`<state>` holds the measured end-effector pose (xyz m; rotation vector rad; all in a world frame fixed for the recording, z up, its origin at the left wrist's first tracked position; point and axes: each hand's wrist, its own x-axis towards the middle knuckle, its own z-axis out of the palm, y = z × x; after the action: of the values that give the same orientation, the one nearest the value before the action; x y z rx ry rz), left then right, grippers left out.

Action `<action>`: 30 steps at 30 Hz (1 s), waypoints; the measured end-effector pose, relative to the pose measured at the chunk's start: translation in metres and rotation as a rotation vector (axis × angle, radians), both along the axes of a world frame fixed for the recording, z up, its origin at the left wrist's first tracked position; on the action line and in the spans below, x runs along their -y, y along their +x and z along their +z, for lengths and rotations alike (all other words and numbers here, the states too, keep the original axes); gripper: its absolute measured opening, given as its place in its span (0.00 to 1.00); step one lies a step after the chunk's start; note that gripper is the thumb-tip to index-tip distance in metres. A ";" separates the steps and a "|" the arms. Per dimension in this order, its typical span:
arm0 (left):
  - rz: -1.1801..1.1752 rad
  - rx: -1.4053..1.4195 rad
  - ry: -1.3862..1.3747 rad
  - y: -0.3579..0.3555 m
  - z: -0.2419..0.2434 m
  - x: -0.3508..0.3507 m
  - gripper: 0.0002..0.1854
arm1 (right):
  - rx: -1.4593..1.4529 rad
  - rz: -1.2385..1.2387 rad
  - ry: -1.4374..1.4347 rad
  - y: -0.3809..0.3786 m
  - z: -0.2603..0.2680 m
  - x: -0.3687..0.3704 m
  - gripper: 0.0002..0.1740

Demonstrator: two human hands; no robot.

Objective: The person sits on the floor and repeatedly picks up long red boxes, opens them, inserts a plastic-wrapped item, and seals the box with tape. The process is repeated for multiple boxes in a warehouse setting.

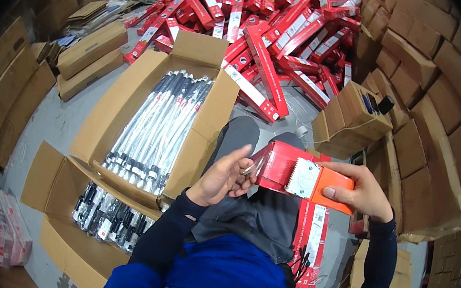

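Observation:
My right hand (360, 189) grips an orange handheld tape dispenser (335, 193) with a serrated metal blade plate (304, 179). The dispenser lies over the side of a long red cardboard box (277, 167), which rests across my lap and points away from me. At the box's near left end is my left hand (228, 174), palm turned up, thumb raised and fingers loosely curled. Its fingertips touch or nearly touch a strip of clear tape (259, 165) at the box edge. Whether they pinch that strip is hard to see.
On my left, an open carton (99, 113) holds plastic-wrapped poles (156, 130); a second open carton (64, 249) is nearer. Ahead lies a heap of red boxes (266, 70). Stacked brown cartons (436, 140) line the right. Another red box (311, 242) lies beside my right thigh.

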<state>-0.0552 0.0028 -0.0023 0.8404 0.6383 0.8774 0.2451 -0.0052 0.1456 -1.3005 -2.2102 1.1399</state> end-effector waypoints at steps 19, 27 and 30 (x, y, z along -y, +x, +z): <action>0.508 -0.173 0.514 -0.009 -0.004 0.003 0.15 | 0.088 -0.048 -0.026 -0.017 0.012 0.005 0.31; 0.743 -0.554 0.718 0.044 -0.043 -0.006 0.15 | 0.112 -0.115 -0.039 -0.021 0.020 0.007 0.32; 0.656 -0.795 0.493 0.047 -0.047 -0.005 0.11 | 0.137 -0.083 -0.007 -0.018 0.020 0.008 0.30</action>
<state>-0.0085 0.0078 -0.0498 1.4896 1.4816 1.3219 0.2272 -0.0127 0.1653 -1.5000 -2.2250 1.0580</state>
